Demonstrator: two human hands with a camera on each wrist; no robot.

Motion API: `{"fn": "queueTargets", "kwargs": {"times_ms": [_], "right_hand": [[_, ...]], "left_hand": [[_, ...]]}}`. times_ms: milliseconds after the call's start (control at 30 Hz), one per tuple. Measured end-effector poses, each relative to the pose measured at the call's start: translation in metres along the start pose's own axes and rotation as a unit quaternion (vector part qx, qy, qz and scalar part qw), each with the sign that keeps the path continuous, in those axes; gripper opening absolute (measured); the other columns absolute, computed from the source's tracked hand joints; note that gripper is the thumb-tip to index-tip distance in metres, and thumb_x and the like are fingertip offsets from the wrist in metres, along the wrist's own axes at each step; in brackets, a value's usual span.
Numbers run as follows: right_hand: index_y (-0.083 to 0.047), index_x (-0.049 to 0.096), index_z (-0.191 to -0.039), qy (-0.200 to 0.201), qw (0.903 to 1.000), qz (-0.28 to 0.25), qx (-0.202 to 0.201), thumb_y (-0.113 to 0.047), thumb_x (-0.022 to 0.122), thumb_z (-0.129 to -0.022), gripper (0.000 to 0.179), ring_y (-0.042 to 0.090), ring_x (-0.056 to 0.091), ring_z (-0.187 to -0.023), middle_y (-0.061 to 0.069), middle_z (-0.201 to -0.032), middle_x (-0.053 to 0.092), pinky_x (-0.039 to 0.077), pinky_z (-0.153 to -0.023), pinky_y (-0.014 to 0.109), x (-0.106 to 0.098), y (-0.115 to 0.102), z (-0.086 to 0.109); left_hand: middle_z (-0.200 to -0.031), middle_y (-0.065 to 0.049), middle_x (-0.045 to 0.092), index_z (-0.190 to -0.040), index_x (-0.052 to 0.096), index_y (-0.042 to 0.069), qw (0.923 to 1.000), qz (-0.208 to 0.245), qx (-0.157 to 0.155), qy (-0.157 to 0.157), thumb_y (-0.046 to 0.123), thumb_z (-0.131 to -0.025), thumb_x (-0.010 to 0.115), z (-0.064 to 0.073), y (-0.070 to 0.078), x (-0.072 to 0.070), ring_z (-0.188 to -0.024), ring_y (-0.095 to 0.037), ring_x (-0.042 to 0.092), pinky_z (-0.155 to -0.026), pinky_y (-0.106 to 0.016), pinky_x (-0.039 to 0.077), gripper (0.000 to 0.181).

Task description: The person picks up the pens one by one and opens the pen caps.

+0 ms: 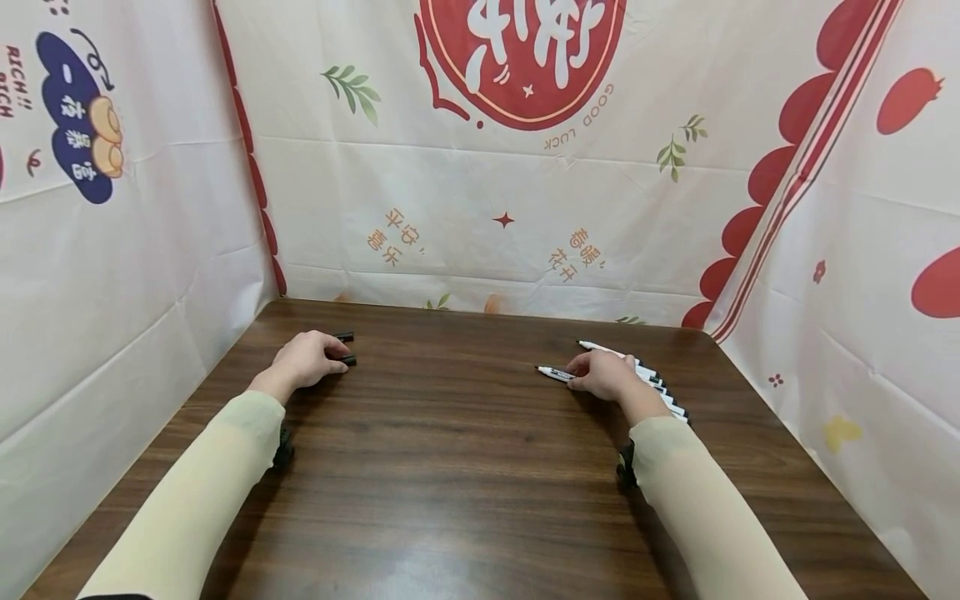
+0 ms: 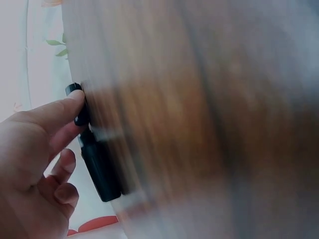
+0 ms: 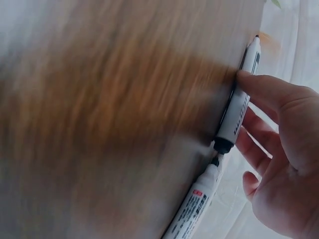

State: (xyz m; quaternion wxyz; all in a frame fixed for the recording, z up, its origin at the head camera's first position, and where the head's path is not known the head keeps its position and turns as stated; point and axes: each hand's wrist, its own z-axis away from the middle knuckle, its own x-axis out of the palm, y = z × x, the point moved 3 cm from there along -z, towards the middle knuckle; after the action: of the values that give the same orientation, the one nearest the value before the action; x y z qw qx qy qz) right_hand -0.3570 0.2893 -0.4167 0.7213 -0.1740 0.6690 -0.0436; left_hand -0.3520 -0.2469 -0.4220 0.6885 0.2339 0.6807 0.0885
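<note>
At the far left of the table, my left hand (image 1: 303, 358) pinches a small black marker cap (image 2: 82, 114) between thumb and fingertip. A second black cap (image 1: 343, 337) lies just beyond that hand; in the left wrist view this other cap (image 2: 102, 172) looks larger. On the right side, my right hand (image 1: 602, 373) holds a white uncapped marker (image 1: 555, 374) with thumb and fingers, its dark nib pointing left. Behind this hand another white marker (image 1: 600, 347) lies with its nib bare. The right wrist view shows printing on the held marker (image 3: 238, 112) and its black end.
Several white markers (image 1: 672, 406) with dark ends lie in a row right of my right hand, partly hidden by it. The brown wooden table (image 1: 435, 433) is enclosed by printed white cloth (image 1: 465, 183) at the back and both sides.
</note>
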Motion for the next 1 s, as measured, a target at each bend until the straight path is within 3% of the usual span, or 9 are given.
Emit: {"fn": "queueTargets", "kwargs": {"times_ms": [267, 567, 1000], "right_hand": [[-0.020, 0.083, -0.127, -0.010, 0.9997, -0.014, -0.015, -0.026, 0.080, -0.101, 0.026, 0.044, 0.059, -0.140, 0.008, -0.130, 0.080, 0.014, -0.119, 0.079, -0.0024, 0.0043, 0.0016], [-0.024, 0.085, -0.126, -0.003, 0.9996, -0.005, -0.029, -0.027, 0.080, -0.102, 0.024, 0.040, 0.062, -0.136, 0.006, -0.129, 0.081, 0.025, -0.103, 0.063, -0.0049, 0.0089, 0.0014], [-0.021, 0.084, -0.128, -0.005, 0.9993, -0.008, -0.035, -0.026, 0.080, -0.101, 0.027, 0.042, 0.062, -0.136, 0.005, -0.126, 0.082, 0.024, -0.105, 0.067, -0.0018, 0.0104, 0.0014]], "left_hand": [[-0.140, -0.014, 0.076, -0.132, 0.081, 0.016, 0.9999, 0.001, 0.012, -0.001, 0.026, -0.102, 0.080, -0.0027, -0.0039, -0.0004, -0.139, -0.045, 0.061, -0.112, -0.068, 0.047, 0.032], [-0.146, -0.019, 0.071, -0.132, 0.081, 0.018, 1.0000, -0.006, 0.007, -0.001, 0.024, -0.102, 0.079, -0.0007, -0.0028, -0.0037, -0.142, -0.047, 0.059, -0.112, -0.069, 0.047, 0.030], [-0.141, -0.015, 0.075, -0.135, 0.079, 0.015, 0.9999, 0.008, 0.009, -0.007, 0.024, -0.102, 0.080, -0.0004, -0.0034, -0.0017, -0.141, -0.045, 0.060, -0.115, -0.068, 0.046, 0.034]]}}
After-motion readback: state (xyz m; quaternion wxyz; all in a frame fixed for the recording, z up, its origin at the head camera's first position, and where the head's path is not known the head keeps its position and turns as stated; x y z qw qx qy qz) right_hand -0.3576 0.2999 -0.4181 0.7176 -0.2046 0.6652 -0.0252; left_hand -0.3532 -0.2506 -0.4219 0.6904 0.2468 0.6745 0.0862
